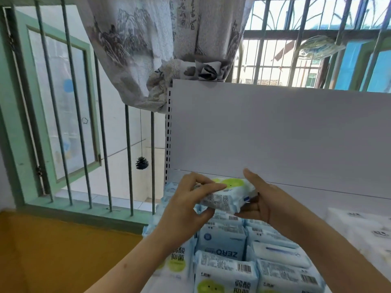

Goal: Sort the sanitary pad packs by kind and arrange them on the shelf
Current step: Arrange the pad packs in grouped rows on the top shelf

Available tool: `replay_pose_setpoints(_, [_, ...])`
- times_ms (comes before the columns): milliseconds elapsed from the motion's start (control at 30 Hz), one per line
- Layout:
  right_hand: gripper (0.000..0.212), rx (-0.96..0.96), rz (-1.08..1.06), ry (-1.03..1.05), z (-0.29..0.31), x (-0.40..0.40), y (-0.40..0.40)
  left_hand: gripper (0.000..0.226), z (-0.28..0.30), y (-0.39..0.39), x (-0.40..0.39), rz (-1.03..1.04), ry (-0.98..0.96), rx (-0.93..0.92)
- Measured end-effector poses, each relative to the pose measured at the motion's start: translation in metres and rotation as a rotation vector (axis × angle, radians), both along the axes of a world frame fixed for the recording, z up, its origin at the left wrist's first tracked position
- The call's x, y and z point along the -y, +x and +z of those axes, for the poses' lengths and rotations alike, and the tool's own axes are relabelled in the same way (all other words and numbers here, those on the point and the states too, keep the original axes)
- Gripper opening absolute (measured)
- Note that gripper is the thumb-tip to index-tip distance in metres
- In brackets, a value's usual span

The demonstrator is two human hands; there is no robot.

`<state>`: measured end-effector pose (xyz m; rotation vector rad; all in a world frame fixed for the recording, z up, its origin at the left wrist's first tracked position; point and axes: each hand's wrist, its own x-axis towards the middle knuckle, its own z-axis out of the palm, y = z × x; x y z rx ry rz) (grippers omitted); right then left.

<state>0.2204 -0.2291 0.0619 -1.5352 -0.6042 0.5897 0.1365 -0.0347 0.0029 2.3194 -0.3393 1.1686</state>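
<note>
Now both hands hold green-dot pack [227, 194] above far-left blue packs [224, 240] on shelf [275, 134]: left hand [188, 205], right hand [262, 199] curled round ends. Placing step; next needs matching row.

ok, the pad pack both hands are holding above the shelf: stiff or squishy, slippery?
Likely soft: the pack looks pillowy, with crimped film ends. Probably light, since the left hand and right hand hold it by its ends only. The glossy wrapper could be a bit slippery.
</note>
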Motion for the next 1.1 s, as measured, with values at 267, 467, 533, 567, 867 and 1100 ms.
replay_pose_setpoints(267, [0.034,-0.211,-0.067,0.031,-0.012,0.005,-0.008,0.045,0.008,-0.015,-0.004,-0.193,-0.21,-0.169])
replay_pose_setpoints(467, [0.032,-0.23,-0.07,0.1,-0.01,0.009,-0.013,0.068,0.014,-0.015,-0.008,-0.161,-0.371,-0.222])
replay_pose_setpoints(533, [0.028,-0.305,-0.104,0.219,-0.011,0.006,-0.017,0.063,0.02,-0.015,-0.001,-0.195,-0.648,-0.324])
replay_pose_setpoints(567, [0.027,-0.339,-0.128,0.283,-0.012,0.004,-0.019,0.051,0.022,-0.015,0.003,-0.247,-0.789,-0.369])
replay_pose_setpoints(867, [0.053,0.269,-0.239,-0.181,-0.023,0.003,-0.026,0.039,0.04,-0.021,-0.001,-0.281,-0.597,-0.513])
replay_pose_setpoints(1100, [0.06,0.731,-0.176,-0.357,-0.021,0.026,-0.018,0.039,0.031,-0.022,-0.025,-0.245,-0.014,-0.666])
